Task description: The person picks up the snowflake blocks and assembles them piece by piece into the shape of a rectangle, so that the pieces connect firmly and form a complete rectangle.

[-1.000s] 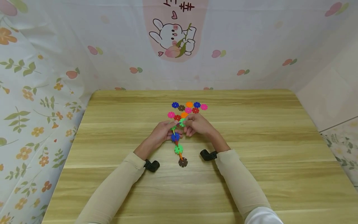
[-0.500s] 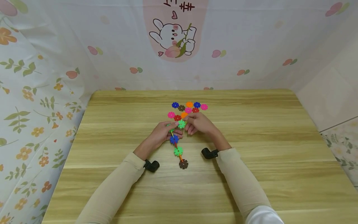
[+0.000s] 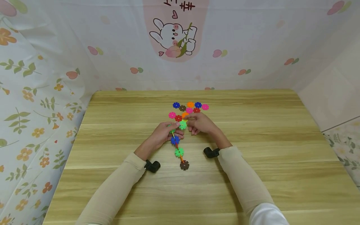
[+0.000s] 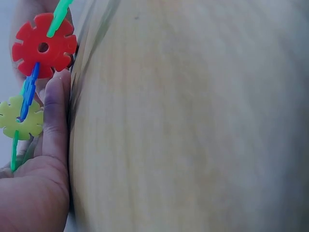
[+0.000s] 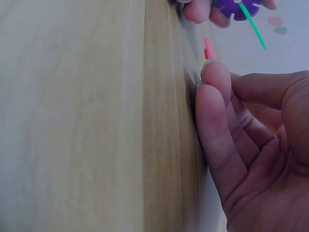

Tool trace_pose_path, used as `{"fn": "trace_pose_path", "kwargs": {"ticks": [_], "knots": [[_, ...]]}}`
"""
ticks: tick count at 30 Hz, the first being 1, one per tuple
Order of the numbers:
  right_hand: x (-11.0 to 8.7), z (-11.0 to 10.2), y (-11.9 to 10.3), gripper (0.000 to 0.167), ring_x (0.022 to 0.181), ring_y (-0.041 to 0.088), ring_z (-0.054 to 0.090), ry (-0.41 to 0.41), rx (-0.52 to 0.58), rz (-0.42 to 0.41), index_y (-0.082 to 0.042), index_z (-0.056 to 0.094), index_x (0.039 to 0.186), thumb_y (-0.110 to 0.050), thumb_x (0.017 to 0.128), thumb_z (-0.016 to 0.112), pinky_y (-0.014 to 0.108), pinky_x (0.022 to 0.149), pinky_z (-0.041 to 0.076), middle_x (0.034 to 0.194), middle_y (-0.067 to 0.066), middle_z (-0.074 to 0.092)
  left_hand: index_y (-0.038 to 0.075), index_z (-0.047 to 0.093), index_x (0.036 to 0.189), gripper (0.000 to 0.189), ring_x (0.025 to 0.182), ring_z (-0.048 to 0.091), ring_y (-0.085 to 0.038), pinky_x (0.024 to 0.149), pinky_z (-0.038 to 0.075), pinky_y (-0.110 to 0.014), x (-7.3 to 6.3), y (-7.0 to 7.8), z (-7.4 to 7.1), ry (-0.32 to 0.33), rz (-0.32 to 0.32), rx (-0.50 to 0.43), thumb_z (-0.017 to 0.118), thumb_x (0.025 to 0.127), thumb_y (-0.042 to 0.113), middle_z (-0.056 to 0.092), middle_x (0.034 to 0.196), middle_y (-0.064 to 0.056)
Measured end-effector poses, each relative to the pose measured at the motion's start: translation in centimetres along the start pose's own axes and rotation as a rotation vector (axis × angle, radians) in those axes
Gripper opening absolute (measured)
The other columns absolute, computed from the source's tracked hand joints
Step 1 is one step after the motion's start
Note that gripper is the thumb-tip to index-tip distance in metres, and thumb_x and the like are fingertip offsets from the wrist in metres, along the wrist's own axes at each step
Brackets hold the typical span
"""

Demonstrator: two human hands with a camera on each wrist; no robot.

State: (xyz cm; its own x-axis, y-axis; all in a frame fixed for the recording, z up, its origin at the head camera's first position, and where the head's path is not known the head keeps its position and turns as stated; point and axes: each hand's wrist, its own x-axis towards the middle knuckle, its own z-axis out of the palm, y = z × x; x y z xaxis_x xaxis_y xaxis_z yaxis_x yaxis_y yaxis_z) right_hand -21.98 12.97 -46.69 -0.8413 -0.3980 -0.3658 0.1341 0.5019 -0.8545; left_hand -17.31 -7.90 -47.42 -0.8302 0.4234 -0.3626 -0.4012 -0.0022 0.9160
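L hand (image 3: 163, 132) pinches chain of multicoloured slotted plastic discs (image 3: 173, 140), trailing twd person; R hand (image 3: 201, 122) by orange slotted disc (image 3: 184, 115), can't tell if gripping. Prob. adding step; next: pinch 1, align slots.

A wood-grained table (image 3: 174, 193) spreads beneath the hands (image 3: 163, 132); beyond them hangs a pale rabbit-print cloth (image 3: 112, 34), with flowered fabric (image 3: 36, 103) to their left.

From the head view's centre, a beige left sleeve (image 3: 111, 189) is being worn towards half past seven, a matching right sleeve (image 3: 244, 179) towards half past four, white cloth (image 3: 267, 214) being shown at its five-o'clock end. A black, elbow-shaped left camera (image 3: 152, 166) and matching right camera (image 3: 211, 152) are being worn.
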Motion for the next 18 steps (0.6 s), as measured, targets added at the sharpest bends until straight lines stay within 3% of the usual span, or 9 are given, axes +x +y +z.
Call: {"fn": "trace_pose_path", "kwargs": {"ticks": [10,18], "knots": [[0.32,0.12,-0.51,0.040,0.049,0.021,0.060,0.015,-0.180,0.001,-0.014,0.060,0.132,-0.012,0.092,0.056,0.033,0.052,0.056,0.067,0.010,0.063,-0.002,0.063,0.115,0.038,0.092,0.072,-0.021,0.087,0.056,-0.034,-0.01,0.00,-0.08,-0.007,-0.003,0.014,0.052,0.102,0.032,0.072,0.102,-0.016],[0.52,0.32,-0.75,0.033,0.048,0.021,0.061,0.012,-0.213,0.002,-0.004,0.058,0.123,-0.007,0.090,0.057,0.033,0.051,0.056,0.067,0.010,0.063,-0.004,0.064,0.114,0.038,0.092,0.072,-0.021,0.085,0.056,-0.032,-0.20,-0.02,0.06,-0.005,0.009,0.026,0.052,0.102,0.031,0.071,0.104,-0.018]]}}
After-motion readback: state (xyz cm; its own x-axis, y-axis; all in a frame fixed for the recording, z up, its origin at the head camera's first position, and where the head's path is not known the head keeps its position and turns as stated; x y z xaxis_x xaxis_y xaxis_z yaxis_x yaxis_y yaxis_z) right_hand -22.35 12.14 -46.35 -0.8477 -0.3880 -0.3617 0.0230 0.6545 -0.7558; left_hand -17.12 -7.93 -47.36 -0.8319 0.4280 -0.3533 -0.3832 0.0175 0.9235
